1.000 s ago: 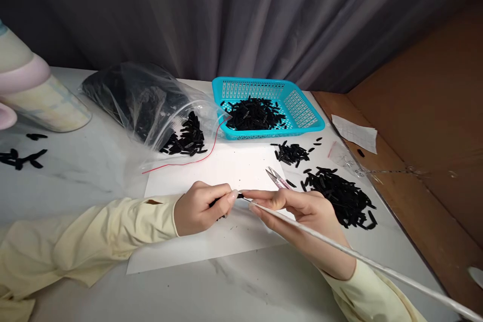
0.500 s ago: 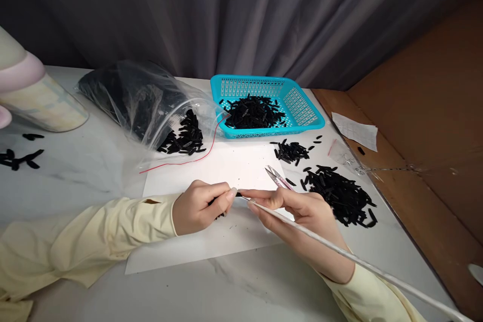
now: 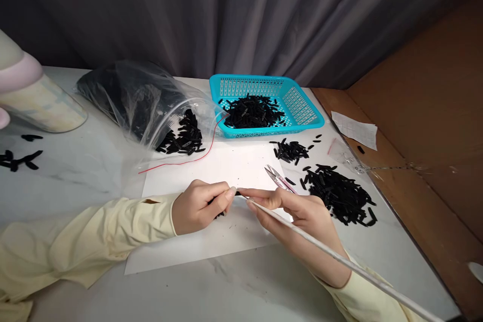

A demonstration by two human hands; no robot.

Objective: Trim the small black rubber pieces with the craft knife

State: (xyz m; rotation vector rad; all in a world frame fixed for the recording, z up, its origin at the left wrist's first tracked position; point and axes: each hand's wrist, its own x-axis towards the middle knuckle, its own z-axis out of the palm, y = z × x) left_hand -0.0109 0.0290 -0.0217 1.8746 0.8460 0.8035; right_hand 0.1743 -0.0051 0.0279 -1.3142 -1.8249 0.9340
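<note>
We see the left hand (image 3: 198, 206) pinching a small black piece (image 3: 221, 205) between thumb and forefinger, its tip pointing toward 3 o'clock. The right hand (image 3: 298, 214) pinches the near end of a long white cord (image 3: 339, 259), whose long axis runs from the meeting point out toward 4 o'clock. Cord tip and black piece meet between the 2 hands, above the white paper sheet (image 3: 211, 244). Thread snips (image 3: 279, 179) lie just beyond the right hand at 12 o'clock; a pile of black pieces (image 3: 339, 193) sits at 2 o'clock.
</note>
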